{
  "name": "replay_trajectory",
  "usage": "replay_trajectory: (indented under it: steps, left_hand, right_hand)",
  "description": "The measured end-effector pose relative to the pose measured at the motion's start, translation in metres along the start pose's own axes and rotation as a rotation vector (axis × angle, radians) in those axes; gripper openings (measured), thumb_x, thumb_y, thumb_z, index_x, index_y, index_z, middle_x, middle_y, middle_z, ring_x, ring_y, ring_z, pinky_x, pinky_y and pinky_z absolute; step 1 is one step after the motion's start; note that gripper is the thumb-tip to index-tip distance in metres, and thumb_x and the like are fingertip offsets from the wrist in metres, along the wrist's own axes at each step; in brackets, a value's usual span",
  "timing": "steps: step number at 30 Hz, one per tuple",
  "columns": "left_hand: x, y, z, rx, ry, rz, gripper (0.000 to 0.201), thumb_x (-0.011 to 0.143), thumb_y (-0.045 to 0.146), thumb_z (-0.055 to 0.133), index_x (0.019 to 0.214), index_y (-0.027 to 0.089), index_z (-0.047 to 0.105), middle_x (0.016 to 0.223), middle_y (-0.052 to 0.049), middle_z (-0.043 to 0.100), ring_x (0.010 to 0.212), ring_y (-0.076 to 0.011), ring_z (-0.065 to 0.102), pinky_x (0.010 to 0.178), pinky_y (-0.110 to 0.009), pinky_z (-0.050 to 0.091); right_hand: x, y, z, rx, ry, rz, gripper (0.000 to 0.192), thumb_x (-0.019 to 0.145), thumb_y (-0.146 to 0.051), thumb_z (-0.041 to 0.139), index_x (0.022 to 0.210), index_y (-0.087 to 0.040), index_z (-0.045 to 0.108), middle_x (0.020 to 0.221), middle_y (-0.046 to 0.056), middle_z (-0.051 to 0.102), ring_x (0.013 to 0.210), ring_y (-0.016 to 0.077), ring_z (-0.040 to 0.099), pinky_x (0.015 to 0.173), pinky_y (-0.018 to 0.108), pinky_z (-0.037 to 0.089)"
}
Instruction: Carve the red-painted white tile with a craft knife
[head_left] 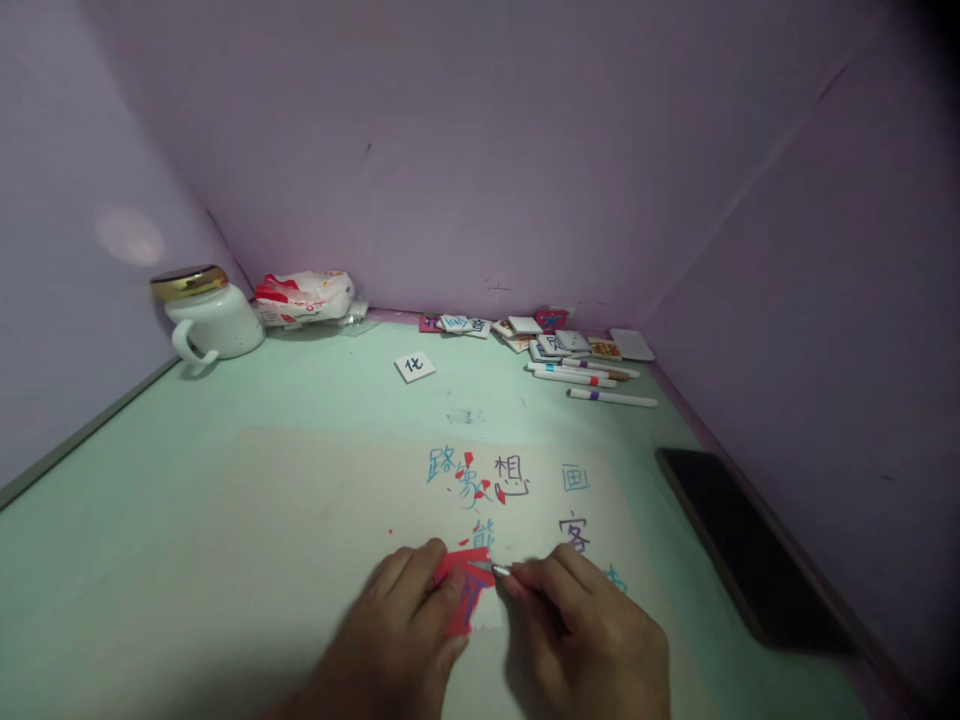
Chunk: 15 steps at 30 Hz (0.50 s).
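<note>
Low in the middle of the head view, my left hand [409, 615] grips a small red card [459, 562] with a purple character on it. A whitish patch shows along the card's right side. My right hand [596, 635] is closed around a slim craft knife [498, 570], its pointed blade lying over the card's upper part. Both hands are over a large pale sheet [300, 520] bearing blue and purple handwritten characters. Several torn-looking red scraps [469, 459] are scattered just beyond the card. My fingers hide the card's left edge and most of the knife's handle.
A black phone [739, 545] lies at the right. Several white markers [611, 398] and a pile of character tiles [555, 343] are at the back right. One white tile [415, 366] lies apart. A lidded white mug [217, 320] and a red-white packet [304, 298] stand back left, by purple walls.
</note>
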<state>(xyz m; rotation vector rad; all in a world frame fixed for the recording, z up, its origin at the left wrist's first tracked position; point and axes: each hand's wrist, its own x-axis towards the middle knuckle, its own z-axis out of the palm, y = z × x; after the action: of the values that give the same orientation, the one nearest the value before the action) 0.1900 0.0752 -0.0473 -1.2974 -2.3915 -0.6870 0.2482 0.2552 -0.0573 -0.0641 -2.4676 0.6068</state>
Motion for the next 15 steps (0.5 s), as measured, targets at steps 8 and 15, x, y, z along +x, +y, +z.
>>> replay_trajectory:
  steps: [8,15]
  left_hand:
    - [-0.003,-0.001,0.005,-0.019,0.022,0.004,0.027,0.081,0.006,0.044,0.102,0.012,0.059,0.105,-0.016,0.064,0.083,-0.0242,0.059,0.069,-0.039,0.058]
    - [0.002,0.002,-0.001,-0.087,0.001,-0.076,0.025,0.079,0.008,0.049,0.101,0.016,0.057,0.097,-0.012,0.062,0.078,-0.0238,0.057,0.067,-0.042,0.056]
  right_hand:
    - [0.008,-0.004,0.012,-0.202,0.042,0.07,0.027,0.092,-0.032,0.048,0.072,-0.025,0.065,0.061,-0.003,0.06,0.049,0.0141,0.056,0.045,0.026,0.032]
    - [0.008,0.015,-0.003,-0.047,0.028,0.172,0.02,0.089,-0.04,0.055,0.082,-0.026,0.068,0.07,-0.005,0.066,0.055,0.0094,0.062,0.048,0.02,0.041]
